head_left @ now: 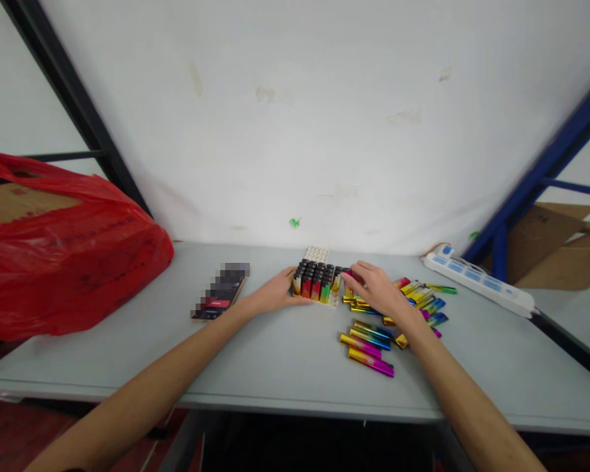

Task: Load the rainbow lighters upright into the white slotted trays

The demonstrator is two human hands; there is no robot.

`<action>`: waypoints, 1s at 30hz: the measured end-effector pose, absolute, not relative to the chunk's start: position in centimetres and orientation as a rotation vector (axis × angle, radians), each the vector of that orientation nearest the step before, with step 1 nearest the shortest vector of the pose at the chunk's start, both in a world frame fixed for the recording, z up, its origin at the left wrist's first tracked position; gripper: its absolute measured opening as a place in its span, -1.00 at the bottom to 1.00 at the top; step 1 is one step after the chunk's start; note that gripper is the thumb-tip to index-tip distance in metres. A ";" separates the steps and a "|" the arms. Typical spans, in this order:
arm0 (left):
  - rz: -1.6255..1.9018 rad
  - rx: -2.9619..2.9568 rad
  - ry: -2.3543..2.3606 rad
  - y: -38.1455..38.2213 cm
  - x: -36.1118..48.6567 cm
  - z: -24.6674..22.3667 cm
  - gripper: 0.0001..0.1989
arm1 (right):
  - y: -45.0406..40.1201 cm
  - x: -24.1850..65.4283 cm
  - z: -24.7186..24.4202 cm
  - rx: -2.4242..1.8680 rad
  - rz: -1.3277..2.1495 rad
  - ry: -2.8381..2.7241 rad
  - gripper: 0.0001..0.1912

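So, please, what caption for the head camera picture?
Left hand and right hand flank a tray of black-topped lighters, beside loose shiny pieces.

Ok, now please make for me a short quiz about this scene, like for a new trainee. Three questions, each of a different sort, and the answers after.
1. True or false: the red bag is to the left of the power strip.
2. Which is nearer to the loose shiny pieces?
A) left hand
B) right hand
3. Fill in: the lighters standing in the tray have ___ tops.

Key: 1 true; 2 B; 3 black.
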State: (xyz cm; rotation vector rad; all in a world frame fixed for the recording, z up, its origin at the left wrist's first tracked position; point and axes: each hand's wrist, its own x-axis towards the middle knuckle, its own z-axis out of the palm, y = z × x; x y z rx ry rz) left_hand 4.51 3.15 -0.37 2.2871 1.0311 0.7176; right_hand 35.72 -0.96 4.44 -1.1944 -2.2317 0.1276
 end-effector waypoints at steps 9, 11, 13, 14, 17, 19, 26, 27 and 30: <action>0.720 2.283 1.014 3.2 4.5 -0.3 -0.17 | -0.5 35.2 3.6 -1.240 0.310 -2.234 -0.32; 0.721 2.289 1.011 3.2 4.6 -0.3 -0.18 | -0.3 35.2 3.3 -1.245 0.299 -2.260 -0.34; 0.719 2.295 1.009 3.1 4.6 -0.2 -0.17 | -0.2 35.2 3.1 -1.251 0.273 -2.274 -0.36; 0.722 2.296 1.008 3.1 4.6 -0.2 -0.17 | -0.2 35.3 3.1 -1.251 0.262 -2.277 -0.37; 0.717 2.296 1.004 3.2 4.5 -0.3 -0.19 | 0.0 35.4 2.8 -1.248 0.246 -2.276 -0.37; 0.720 2.293 1.006 3.2 4.5 -0.4 -0.18 | 0.1 35.5 2.7 -1.236 0.244 -2.291 -0.38; 0.722 2.279 1.012 3.2 4.5 -0.4 -0.13 | 0.2 35.7 2.5 -1.207 0.215 -2.323 -0.41; 0.721 2.286 1.009 3.2 4.5 -0.4 -0.15 | 0.2 35.8 2.5 -1.204 0.218 -2.324 -0.41; 0.722 2.303 0.996 3.1 4.5 -0.3 -0.25 | 0.2 35.8 2.5 -1.191 0.231 -2.338 -0.42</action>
